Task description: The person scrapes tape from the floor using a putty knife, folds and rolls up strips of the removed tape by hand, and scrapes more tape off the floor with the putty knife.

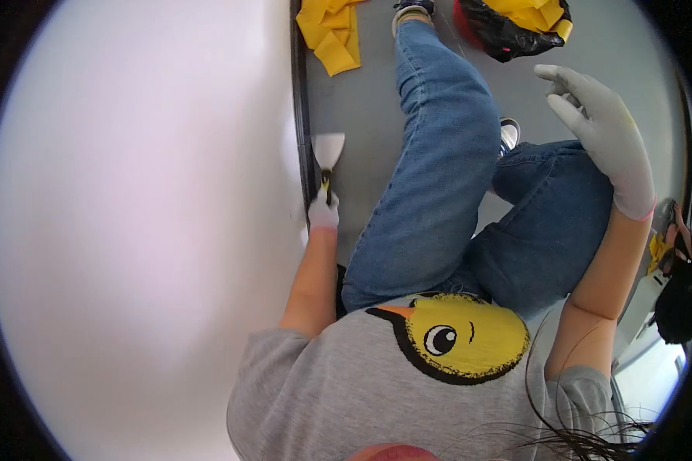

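My left hand (324, 211), in a white glove with a pink cuff, grips the dark and yellow handle of a scraper (329, 150). The scraper's wide pale blade points away from me, beside the dark strip (302, 115) at the foot of the white wall. My right hand (603, 127), also in a white glove, hovers near my bent knee at the right. Its fingers are slightly bent and apart, with nothing visible in them.
The white wall (146, 215) fills the left side. Yellow material (334, 34) lies on the grey floor (365, 111) at the top. A black bag (502, 32) holding more yellow material stands farther right. My jeans-clad legs (438, 169) spread across the middle. Dark objects (677, 300) are at the right edge.
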{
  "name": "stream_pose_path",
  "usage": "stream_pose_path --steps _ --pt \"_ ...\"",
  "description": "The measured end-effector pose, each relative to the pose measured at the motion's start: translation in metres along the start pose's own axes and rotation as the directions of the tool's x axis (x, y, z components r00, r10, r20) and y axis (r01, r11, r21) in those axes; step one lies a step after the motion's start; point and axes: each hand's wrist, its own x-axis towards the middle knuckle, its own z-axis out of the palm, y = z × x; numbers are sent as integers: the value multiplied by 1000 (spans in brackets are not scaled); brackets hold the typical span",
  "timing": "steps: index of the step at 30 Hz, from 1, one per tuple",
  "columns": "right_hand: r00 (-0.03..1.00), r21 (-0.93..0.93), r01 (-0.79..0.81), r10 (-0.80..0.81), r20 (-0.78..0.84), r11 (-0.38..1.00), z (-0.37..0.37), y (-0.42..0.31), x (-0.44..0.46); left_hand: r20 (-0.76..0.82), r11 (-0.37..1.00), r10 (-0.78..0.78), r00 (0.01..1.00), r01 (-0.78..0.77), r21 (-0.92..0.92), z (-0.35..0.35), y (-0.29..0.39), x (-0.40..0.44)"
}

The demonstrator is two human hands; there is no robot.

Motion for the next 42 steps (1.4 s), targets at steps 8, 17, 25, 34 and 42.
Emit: stream_pose_path --steps 8,17,25,34,42 --pt "993 -41 74 -78 -88 996 5 11 3 -223 864 23 974 -132 -485 7 52 196" --pt "1000 14 -7 7 -24 1000 -11 0 -6 517 -405 -353 780 370 -836 -48 43 -9" --pt "998 9 -56 56 -9 998 -16 12 -11 688 -60 -480 544 762 -645 -45 9 -131" --pt "999 8 26 -26 -34 1000 -24 0 -23 554 141 -333 763 622 -771 -36 96 116" --pt "1000 0 -6 6 -16 1000 -13 4 -19 435 398 -282 855 516 -758 -138 169 216"
